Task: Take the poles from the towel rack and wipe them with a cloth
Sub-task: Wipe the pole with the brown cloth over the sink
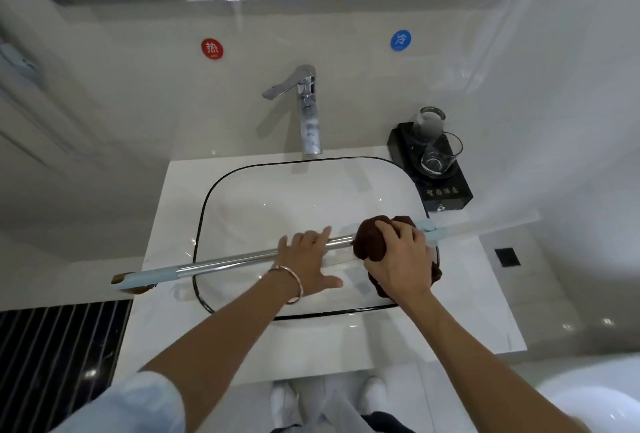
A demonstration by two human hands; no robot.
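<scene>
The cloth (372, 240) under the right hand (401, 259) hides part of the pole (235, 261).

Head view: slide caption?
Left hand rests on the pole across the sink; right hand grips a brown cloth around it.

Chrome pole (239, 260) with pale blue sleeves at both ends: lies almost level across the sink (202, 211), left end lower and out past the rim, right end higher. Dark brown cloth (372, 238): bunched around the pole beside its right sleeve, gripped from above by the right hand (401, 259), a fold hanging below.
</scene>
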